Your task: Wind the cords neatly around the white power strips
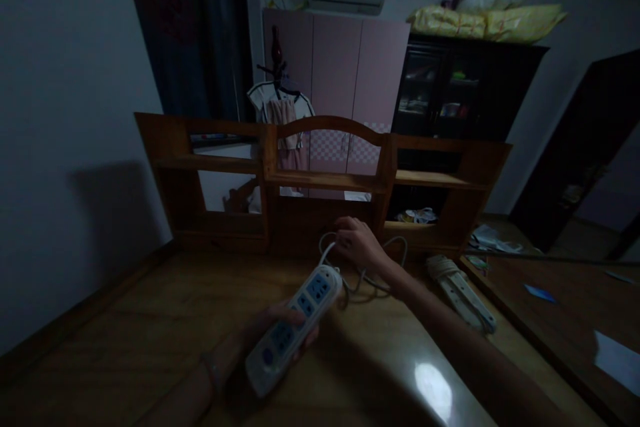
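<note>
Over the wooden desktop [200, 307], the left hand [273, 320] clasps a white power strip [307, 305], thumb across its top. Just beyond its far end, the right hand [361, 245] pinches the cord [327, 253] between curled fingers.

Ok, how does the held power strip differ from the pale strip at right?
The power strip has blue socket panels; the pale strip shows none. The power strip is in the left hand; the pale strip lies on the wooden surface. Both are elongated and light-bodied.
</note>
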Demonstrator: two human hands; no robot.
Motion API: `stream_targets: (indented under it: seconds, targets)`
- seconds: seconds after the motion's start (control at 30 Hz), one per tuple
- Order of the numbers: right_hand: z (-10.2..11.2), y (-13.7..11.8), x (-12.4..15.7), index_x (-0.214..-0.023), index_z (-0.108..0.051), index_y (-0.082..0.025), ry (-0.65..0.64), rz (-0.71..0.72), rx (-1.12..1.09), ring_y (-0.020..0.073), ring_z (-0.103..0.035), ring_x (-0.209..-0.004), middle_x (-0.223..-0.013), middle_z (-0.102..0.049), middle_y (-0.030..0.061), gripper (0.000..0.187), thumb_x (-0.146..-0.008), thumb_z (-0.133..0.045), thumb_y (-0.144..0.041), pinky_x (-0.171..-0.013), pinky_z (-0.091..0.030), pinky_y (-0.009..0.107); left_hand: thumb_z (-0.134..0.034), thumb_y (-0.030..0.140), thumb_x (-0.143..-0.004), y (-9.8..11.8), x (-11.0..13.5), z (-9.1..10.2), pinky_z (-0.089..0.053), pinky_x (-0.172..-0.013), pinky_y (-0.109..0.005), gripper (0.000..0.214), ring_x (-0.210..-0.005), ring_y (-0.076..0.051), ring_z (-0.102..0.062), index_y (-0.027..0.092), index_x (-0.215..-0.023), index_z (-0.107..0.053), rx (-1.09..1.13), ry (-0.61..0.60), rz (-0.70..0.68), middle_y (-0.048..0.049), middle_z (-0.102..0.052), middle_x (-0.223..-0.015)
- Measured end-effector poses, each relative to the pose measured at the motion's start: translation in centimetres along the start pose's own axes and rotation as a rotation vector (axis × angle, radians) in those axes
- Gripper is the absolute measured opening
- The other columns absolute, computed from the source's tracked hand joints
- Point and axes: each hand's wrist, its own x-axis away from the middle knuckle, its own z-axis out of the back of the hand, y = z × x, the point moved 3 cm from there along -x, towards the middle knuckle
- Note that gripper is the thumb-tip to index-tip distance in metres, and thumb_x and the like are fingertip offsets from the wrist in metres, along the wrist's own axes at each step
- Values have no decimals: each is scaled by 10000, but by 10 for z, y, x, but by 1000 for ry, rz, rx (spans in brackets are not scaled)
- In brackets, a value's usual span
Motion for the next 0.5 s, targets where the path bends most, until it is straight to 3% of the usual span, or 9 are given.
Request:
stream_targets:
  seconds: [0.07, 0.17, 0.3, 0.37, 0.5]
  targets:
    - [1, 6, -23, -769, -692, -163, -97, 11, -63, 176, -608, -839, -882, -687, 46, 175, -805, -673, -333, -764, -422, 283, -650, 398, -714, 6, 4, 2, -441, -502, -221, 357, -539, -123, -560, 131, -950, -639, 9, 42, -38, -72, -636, -782]
    - [6, 9, -49, -713, -679, -132, -195, 13, -138, 110, -542, -554, -593, -614, -19, 324, -775, -682, -450, -544, -386, 207, -643, 408, -740, 12, 5, 7, -437, -513, -224, 330, -545, -124, -563, 112, -884, -647, 74, 149, -136, -82, -630, -767]
    - [34, -8, -76, -820, -676, -106, -197, 42, -208, 90, -504, -550, -657, -618, -14, 396, -739, -692, -493, -494, -344, 185, -690, 399, -732, 23, 1, 17, -483, -609, -267, 335, -665, -174, -626, 152, -954, -644, 77, 426, -322, -80, -656, -828]
    - [52, -26, -87, -857, -690, -119, -214, 82, -228, 89, -499, -570, -673, -620, -20, 380, -725, -708, -475, -510, -342, 185, -708, 405, -719, 29, -1, 19, -493, -666, -303, 403, -753, -216, -646, 169, -1036, -631, 0, 499, -393, -92, -670, -876]
    - [75, -71, -100, -863, -739, -143, -260, 216, -183, 106, -522, -622, -689, -638, -16, 295, -758, -694, -415, -562, -349, 199, -737, 428, -688, 34, -5, 24, -479, -757, -347, 494, -893, -283, -636, 177, -1093, -608, -402, 680, -562, -127, -673, -991]
